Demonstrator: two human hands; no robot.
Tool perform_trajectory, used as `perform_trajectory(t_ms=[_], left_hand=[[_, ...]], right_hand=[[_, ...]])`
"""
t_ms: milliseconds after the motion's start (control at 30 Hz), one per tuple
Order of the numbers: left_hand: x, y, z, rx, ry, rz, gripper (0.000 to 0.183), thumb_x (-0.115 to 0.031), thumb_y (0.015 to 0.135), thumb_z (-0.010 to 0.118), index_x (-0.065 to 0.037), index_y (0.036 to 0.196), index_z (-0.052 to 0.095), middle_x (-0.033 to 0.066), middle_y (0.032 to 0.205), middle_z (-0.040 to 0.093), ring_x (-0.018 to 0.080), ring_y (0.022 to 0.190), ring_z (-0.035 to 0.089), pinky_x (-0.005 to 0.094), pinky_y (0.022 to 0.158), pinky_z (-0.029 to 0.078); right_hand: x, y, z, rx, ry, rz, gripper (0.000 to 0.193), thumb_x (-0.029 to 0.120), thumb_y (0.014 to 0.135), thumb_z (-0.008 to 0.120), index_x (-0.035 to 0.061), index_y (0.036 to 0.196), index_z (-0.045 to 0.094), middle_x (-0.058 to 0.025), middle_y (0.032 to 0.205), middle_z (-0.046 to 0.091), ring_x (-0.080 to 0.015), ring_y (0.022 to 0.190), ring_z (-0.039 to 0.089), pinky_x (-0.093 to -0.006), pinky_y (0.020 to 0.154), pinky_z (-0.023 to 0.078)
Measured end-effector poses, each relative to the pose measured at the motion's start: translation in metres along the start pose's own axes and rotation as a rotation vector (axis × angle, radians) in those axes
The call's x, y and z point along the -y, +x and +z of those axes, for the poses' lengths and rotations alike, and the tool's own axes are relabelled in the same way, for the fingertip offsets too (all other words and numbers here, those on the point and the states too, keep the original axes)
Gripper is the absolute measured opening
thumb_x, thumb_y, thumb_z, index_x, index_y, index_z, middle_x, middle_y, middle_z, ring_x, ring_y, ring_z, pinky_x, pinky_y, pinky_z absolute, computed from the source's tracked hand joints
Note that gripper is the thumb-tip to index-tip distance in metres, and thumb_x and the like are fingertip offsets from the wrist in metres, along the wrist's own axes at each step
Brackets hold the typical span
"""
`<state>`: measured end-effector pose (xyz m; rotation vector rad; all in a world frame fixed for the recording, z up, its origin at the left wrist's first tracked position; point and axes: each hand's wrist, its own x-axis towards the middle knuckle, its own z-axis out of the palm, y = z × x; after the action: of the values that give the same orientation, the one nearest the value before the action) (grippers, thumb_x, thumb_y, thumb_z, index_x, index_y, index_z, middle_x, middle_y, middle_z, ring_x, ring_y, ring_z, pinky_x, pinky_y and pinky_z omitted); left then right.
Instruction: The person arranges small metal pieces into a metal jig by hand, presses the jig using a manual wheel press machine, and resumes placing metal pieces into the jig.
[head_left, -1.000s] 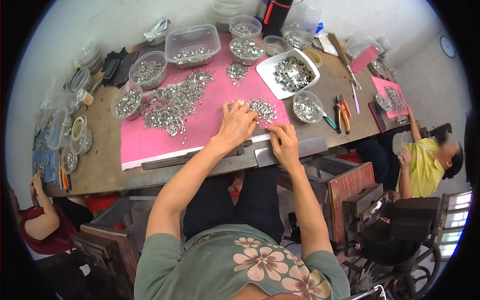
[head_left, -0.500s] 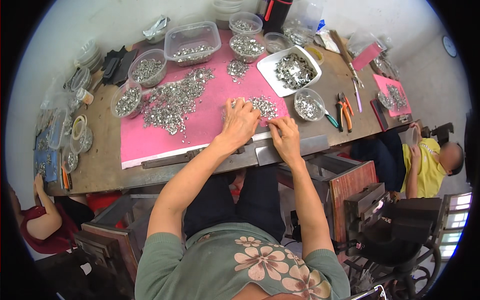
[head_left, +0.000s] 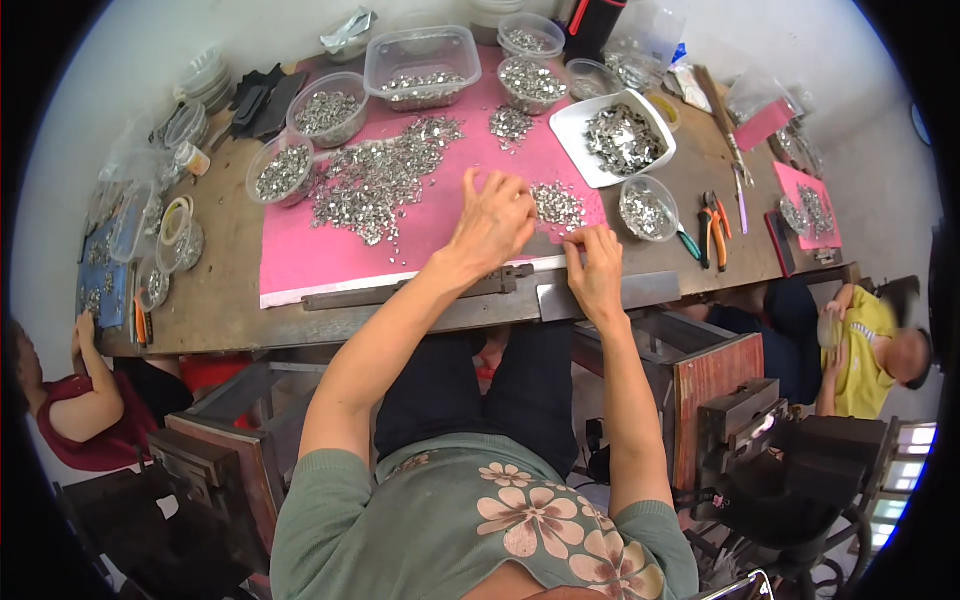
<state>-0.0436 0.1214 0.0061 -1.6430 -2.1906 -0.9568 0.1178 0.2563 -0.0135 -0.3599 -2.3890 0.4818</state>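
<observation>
On the pink mat lies a small heap of shiny metal pieces in front of me. Just left of that heap, my left hand is palm down over the mat, fingers bent and spread, with nothing visible in them. My right hand rests at the heap's near edge, thumb and forefinger drawn together. Whatever lies between those fingertips is too small to tell. Below the hands, a flat metal plate and a long dark metal bar run along the table's front edge. A larger spread of metal pieces covers the mat's left part.
Clear tubs of metal pieces line the back. A white tray, a small round tub and orange-handled pliers stand right. Co-workers sit at left, a maroon top, and right, a yellow shirt.
My left hand has drawn back from the heap, its fingers opening out. The right hand stays by the heap's near edge. The whole view has shifted, with the table sitting further right.
</observation>
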Motion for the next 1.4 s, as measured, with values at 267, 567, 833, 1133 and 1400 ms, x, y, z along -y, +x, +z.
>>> perform_trajectory(t_ms=[267, 567, 833, 1133, 1400], left_hand=[[0.021, -0.010, -0.013, 0.014, -0.040, 0.042, 0.003, -0.012, 0.080, 0.073, -0.010, 0.082, 0.073, 0.0046, 0.107, 0.064, 0.0264, 0.115, 0.054, 0.0623, 0.110, 0.027], [0.018, 0.000, 0.001, 0.081, -0.054, 0.055, 0.005, -0.014, 0.081, 0.074, -0.011, 0.084, 0.075, 0.0070, 0.120, 0.064, 0.0329, 0.130, 0.049, 0.0671, 0.113, 0.022], [0.021, -0.002, 0.004, -0.034, -0.140, 0.058, 0.013, -0.004, 0.079, 0.070, -0.012, 0.088, 0.075, 0.0084, 0.107, 0.061, 0.0317, 0.115, 0.054, 0.0584, 0.106, 0.032], [0.021, 0.005, 0.010, -0.075, -0.311, 0.003, 0.024, 0.005, 0.080, 0.064, -0.011, 0.095, 0.072, 0.0099, 0.089, 0.058, 0.0290, 0.091, 0.059, 0.0414, 0.085, 0.044], [0.009, 0.009, 0.019, -0.001, -0.220, 0.064, 0.009, -0.009, 0.087, 0.069, -0.010, 0.094, 0.073, 0.0073, 0.093, 0.064, 0.0270, 0.096, 0.063, 0.0417, 0.090, 0.042]], right_hand=[[0.065, -0.007, 0.009, 0.092, 0.372, -0.118, 0.014, -0.001, 0.081, 0.072, 0.0033, 0.091, 0.063, -0.0097, 0.096, 0.063, -0.0304, 0.093, 0.060, -0.0403, 0.085, 0.044], [0.075, -0.013, 0.027, 0.133, 0.310, -0.195, 0.016, 0.000, 0.080, 0.076, 0.0040, 0.092, 0.067, -0.0077, 0.097, 0.064, -0.0286, 0.094, 0.059, -0.0393, 0.085, 0.044], [0.071, -0.015, 0.019, 0.113, 0.290, -0.233, 0.016, 0.000, 0.080, 0.075, 0.0042, 0.095, 0.070, -0.0085, 0.098, 0.066, -0.0287, 0.093, 0.062, -0.0389, 0.082, 0.047], [0.015, -0.005, -0.003, -0.095, 0.146, 0.010, 0.012, 0.000, 0.084, 0.071, 0.0056, 0.095, 0.070, -0.0077, 0.093, 0.066, -0.0278, 0.088, 0.063, -0.0392, 0.080, 0.045], [-0.002, 0.005, 0.006, -0.042, 0.010, 0.000, 0.011, 0.005, 0.086, 0.071, 0.0083, 0.096, 0.072, -0.0065, 0.088, 0.062, -0.0271, 0.088, 0.059, -0.0406, 0.077, 0.042]])
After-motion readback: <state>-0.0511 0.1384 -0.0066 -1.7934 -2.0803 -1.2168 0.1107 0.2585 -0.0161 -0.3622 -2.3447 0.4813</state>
